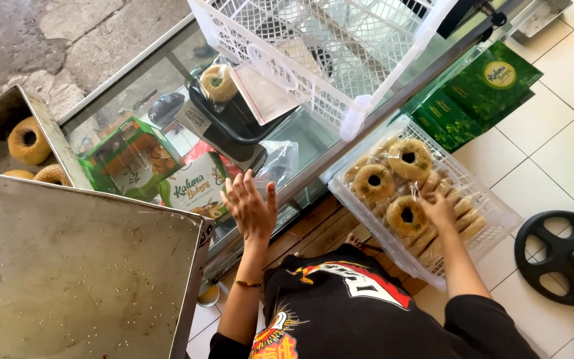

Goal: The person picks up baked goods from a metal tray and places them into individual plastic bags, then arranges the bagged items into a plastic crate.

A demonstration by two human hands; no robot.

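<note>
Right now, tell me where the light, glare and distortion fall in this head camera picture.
Head view: hard daylight, brightest on the floor tiles at right; the glass counter top mirrors its surroundings, muddling what lies beneath; the metal tray shows a dull sheen; wide-angle lens bends the white crate edges; left hand and right hand are fairly sharp, no strong blur.

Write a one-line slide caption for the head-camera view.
Right hand rests on bagged ring cakes in a white crate; left hand hovers open over the glass counter.
</note>
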